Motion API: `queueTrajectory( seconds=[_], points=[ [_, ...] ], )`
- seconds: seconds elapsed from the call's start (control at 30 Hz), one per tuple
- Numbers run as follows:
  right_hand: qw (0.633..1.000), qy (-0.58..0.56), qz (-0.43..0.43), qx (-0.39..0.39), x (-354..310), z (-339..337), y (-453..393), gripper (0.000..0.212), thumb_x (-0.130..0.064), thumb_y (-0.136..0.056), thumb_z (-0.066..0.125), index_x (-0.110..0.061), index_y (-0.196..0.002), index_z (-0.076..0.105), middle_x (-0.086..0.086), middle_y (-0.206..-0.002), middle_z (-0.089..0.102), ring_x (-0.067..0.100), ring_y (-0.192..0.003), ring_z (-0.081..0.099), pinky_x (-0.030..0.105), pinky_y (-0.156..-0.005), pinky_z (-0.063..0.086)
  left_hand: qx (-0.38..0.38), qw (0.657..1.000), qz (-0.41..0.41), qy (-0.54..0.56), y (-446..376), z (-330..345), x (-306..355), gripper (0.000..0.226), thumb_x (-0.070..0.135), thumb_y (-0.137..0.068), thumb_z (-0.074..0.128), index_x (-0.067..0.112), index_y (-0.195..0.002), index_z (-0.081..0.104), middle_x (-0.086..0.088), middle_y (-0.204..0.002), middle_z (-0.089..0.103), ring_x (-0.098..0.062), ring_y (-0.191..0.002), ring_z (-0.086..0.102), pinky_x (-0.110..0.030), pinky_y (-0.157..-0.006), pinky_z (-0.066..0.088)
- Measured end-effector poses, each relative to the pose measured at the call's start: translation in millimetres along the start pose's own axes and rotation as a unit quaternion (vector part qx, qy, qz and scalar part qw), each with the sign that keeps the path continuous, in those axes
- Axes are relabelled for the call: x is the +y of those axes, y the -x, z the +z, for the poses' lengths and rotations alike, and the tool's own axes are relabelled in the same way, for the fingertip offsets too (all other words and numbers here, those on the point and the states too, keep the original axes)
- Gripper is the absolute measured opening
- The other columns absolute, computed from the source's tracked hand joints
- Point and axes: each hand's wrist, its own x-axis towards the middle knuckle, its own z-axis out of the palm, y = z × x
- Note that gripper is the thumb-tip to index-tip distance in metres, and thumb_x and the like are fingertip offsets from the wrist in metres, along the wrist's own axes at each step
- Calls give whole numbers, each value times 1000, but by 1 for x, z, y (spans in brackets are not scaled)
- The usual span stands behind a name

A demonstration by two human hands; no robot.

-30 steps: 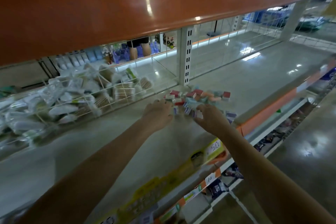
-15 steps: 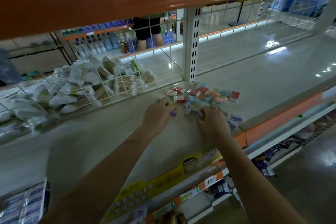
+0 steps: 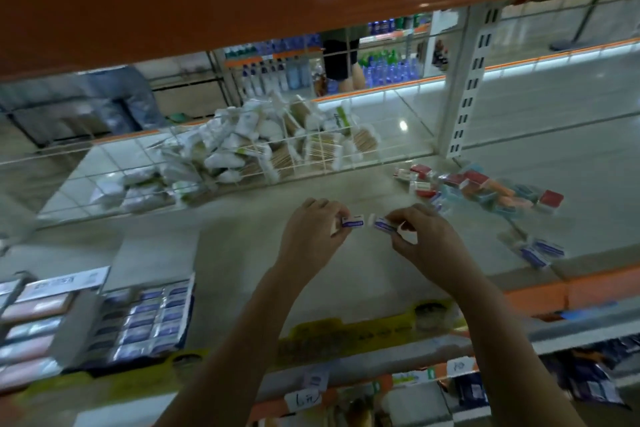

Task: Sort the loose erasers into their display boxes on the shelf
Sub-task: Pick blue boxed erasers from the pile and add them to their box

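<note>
each hand pinches one small blue-and-white eraser, and the two are held end to end above the bare shelf board (image 3: 242, 253), almost touching, likely so their sleeves can be compared before they go into a box. the left hand (image 3: 313, 236) curls its fingers round the left eraser (image 3: 353, 220), thumb and fingertips closing on its long sides with the printed face turned up. the right hand (image 3: 427, 239) holds the right eraser (image 3: 382, 225) the same way, by the far end, so the label stays readable.

taking these held erasers as the landmark: the loose pile (image 3: 485, 189) lies to their right and a little further back, a jumble of red, orange, teal and blue-sleeved pieces, with a few blue-and-white erasers (image 3: 540, 251) strayed to the right near the shelf's front edge. the display box (image 3: 145, 319) of blue-labelled rows sits well to their left and nearer the front edge, its contents seemingly the matching kind, so it is probably where these two belong. beside it, further left, is a box of pink erasers (image 3: 31, 333). behind the held erasers, past a wire divider (image 3: 207, 149), bagged packets (image 3: 259, 146) are heaped and take no part in the sorting
</note>
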Motion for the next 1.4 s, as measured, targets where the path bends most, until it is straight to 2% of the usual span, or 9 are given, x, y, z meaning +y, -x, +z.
queueTrajectory(
  seconds=[0.07, 0.23, 0.3, 0.4, 0.53, 0.63, 0.73, 0.93, 1.4],
  points=[
    [999, -13, -33, -11, -19, 10, -6, 23, -10, -81, 65, -11, -104, 66, -3, -94, 56, 9, -85, 52, 21, -77, 43, 29, 999, -25, -2, 19, -16, -14, 17, 28, -86, 63, 22, -102, 67, 4, -97, 64, -15, -91, 51, -23, -76, 39],
    [991, -22, -126, -48, -76, 38, -18, 23, -12, -84, 62, -12, -107, 64, -9, -94, 49, 8, -90, 49, 9, -75, 33, 108, 988, -112, -1, 73, -59, -53, 14, 21, -79, 72, 20, -93, 69, 6, -88, 64, -9, -81, 48, -17, -72, 35],
    [985, -32, -157, -63, -100, 50, -20, 25, -13, -85, 61, -12, -109, 64, -8, -96, 50, 10, -94, 50, 13, -80, 36, 123, 983, -135, -16, 96, -74, -72, 16, 19, -77, 75, 19, -91, 70, 5, -87, 66, -13, -79, 52, -21, -72, 39],
    [974, -44, -205, -88, -139, 70, -20, 26, -14, -86, 60, -12, -111, 63, -3, -101, 55, 10, -97, 49, 15, -82, 35, 127, 977, -168, -30, 132, -96, -99, 19, 16, -74, 77, 18, -92, 71, 1, -88, 68, -21, -81, 58, -28, -72, 43],
    [959, -31, -255, -124, -179, 100, -15, 25, -15, -87, 58, -11, -111, 63, 2, -104, 58, 15, -102, 49, 17, -81, 35, 136, 965, -218, -52, 164, -117, -129, 20, 14, -71, 80, 18, -89, 72, 2, -86, 68, -20, -78, 59, -26, -66, 42],
    [949, -4, -280, -147, -203, 121, -13, 25, -17, -88, 55, -12, -112, 62, 2, -108, 59, 18, -106, 49, 23, -81, 39, 129, 960, -246, -30, 178, -129, -154, 21, 13, -70, 80, 15, -90, 72, -2, -85, 67, -26, -78, 61, -37, -69, 51],
    [938, 28, -302, -167, -223, 137, -14, 25, -18, -91, 52, -13, -114, 60, 2, -110, 58, 16, -105, 48, 18, -81, 32, 123, 957, -259, -44, 186, -142, -171, 21, 16, -76, 75, 14, -97, 71, -3, -95, 68, -24, -90, 57, -32, -73, 41],
    [933, 79, -295, -189, -243, 164, -18, 23, -20, -92, 50, -15, -112, 59, 1, -108, 58, 17, -103, 48, 24, -86, 38, 99, 966, -239, -25, 197, -155, -193, 23, 21, -79, 73, 17, -101, 69, 0, -100, 67, -20, -94, 56, -31, -76, 45],
    [953, 146, -213, -157, -261, 194, -11, 21, -21, -93, 52, -16, -111, 60, 0, -110, 54, 16, -105, 46, 27, -92, 42, 94, 982, -162, 6, 201, -175, -213, 18, 21, -80, 71, 18, -98, 69, 8, -95, 64, -11, -90, 51, -23, -71, 36]
  ],
)
